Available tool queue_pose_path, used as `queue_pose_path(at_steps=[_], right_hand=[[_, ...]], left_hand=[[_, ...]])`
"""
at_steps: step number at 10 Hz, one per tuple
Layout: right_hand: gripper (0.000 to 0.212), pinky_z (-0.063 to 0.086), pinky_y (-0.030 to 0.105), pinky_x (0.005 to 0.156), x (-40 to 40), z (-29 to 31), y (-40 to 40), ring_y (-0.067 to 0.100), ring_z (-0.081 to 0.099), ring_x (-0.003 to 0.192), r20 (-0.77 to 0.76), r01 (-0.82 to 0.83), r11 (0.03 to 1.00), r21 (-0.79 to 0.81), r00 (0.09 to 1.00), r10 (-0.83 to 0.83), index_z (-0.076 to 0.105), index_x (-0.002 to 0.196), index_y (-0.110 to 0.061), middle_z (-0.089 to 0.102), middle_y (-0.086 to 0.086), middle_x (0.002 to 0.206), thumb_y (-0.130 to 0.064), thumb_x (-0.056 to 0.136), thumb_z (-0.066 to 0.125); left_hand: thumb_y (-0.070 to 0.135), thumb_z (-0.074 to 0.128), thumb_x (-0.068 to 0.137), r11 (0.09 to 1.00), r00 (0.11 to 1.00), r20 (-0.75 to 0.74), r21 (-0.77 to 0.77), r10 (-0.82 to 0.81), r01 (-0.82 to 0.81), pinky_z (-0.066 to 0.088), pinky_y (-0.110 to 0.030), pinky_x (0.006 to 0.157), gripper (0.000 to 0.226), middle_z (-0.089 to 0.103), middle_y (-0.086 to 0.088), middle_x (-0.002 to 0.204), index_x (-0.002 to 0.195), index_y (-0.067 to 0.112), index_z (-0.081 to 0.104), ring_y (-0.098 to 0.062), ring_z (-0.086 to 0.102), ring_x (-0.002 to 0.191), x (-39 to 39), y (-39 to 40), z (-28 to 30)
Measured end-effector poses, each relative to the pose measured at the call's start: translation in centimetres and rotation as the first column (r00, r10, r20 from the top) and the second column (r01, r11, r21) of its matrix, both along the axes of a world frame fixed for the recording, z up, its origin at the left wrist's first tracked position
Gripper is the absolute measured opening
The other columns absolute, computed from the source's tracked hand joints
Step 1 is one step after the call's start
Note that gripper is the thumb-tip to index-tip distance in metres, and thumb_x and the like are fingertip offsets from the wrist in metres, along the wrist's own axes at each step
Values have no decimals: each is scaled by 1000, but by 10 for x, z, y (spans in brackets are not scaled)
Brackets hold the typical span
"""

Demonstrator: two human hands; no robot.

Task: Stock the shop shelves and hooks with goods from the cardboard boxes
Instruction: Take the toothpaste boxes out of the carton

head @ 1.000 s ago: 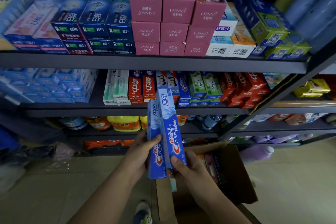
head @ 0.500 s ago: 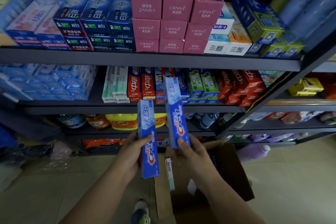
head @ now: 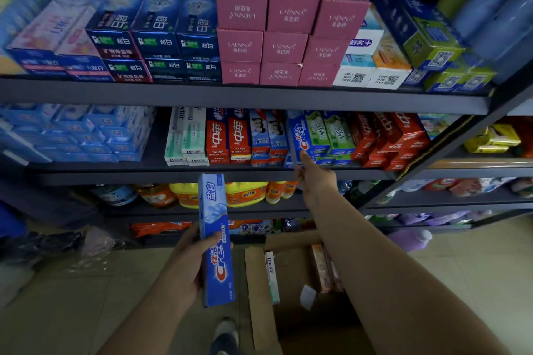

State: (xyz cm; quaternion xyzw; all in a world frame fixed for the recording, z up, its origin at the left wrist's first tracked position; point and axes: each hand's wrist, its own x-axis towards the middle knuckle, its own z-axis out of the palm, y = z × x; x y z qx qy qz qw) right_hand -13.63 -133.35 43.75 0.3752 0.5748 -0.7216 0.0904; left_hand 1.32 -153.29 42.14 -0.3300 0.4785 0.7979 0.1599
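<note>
The right hand (head: pixel 313 179) has gone from mid-frame up to the dark metal middle shelf (head: pixel 178 174), pinching one blue Crest toothpaste carton (head: pixel 300 135) into its row, while the left hand (head: pixel 190 262) grips the second blue carton (head: pixel 216 239) low at centre, next to stock.

blue toothpaste box (head: pixel 216 242) with red lettering, pink cartons (head: pixel 284 23), dark shelf (head: pixel 245 96)

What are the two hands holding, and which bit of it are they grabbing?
Each holds a blue Crest toothpaste box. The left hand grips its box around the middle; the right hand holds the near end of the box going onto the shelf.
</note>
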Motion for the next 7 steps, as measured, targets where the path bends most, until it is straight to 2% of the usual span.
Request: queue_pose_path(at_steps=[1,2,3,4,5,6,7], right_hand=[[20,46,20,58,-9,-8,-1,7,55,63,-33,46,998,-41,998,-47,53,77,-16,57,-2,76,-26,90,64],[18,45,19,59,-14,-5,-3,7,54,65,-37,38,999,-39,999,-40,54,80,-15,56,-3,78,-27,91,63],[28,45,17,56,-20,-4,-4,6,53,65,-43,15,1000,-17,999,-16,59,111,-9,62,-2,92,-29,92,62],[35,47,12,51,-24,0,-5,3,54,69,-33,17,999,-33,999,-18,52,123,-16,61,-1,117,-31,92,61],[24,45,9,53,-25,7,-8,-2,54,72,-69,31,994,-102,997,-38,38,108,-37,54,-9,102,-36,93,57],[34,44,8,56,-25,12,-6,-5,53,74,-47,-22,998,-52,999,19,28,115,-42,50,-13,99,-40,94,55],[29,43,16,53,-8,17,-14,3,50,66,63,-248,939,238,969,240,44,123,-28,56,-9,109,-37,97,51]], left_hand=[[8,62,83,1000,1000,3,-2,6,-6,50,-38,69,47,66,-17,112,129,15,53,-31,66,93,2,-6,-2],[8,61,84,1000,1000,11,1,4,-4,50,-38,69,44,66,-16,111,127,15,54,-31,66,94,1,-10,-4],[7,61,85,1000,1000,8,5,-4,4,50,-38,69,42,68,-15,107,126,13,54,-31,65,93,0,-11,-4],[7,61,84,1000,1000,7,3,-12,12,50,-37,68,43,69,-15,105,126,13,55,-31,66,92,-2,-12,-4],[8,62,82,1000,1000,11,13,-15,15,50,-37,67,45,67,-17,108,126,12,55,-31,66,92,-4,-11,-4],[8,63,79,1000,1000,2,30,-9,9,51,-38,70,43,70,-15,103,121,12,57,-31,67,92,-7,-8,-2],[7,60,82,997,1000,-7,80,16,-16,50,-38,73,36,71,-13,107,118,11,59,-29,67,96,-13,-2,1]])
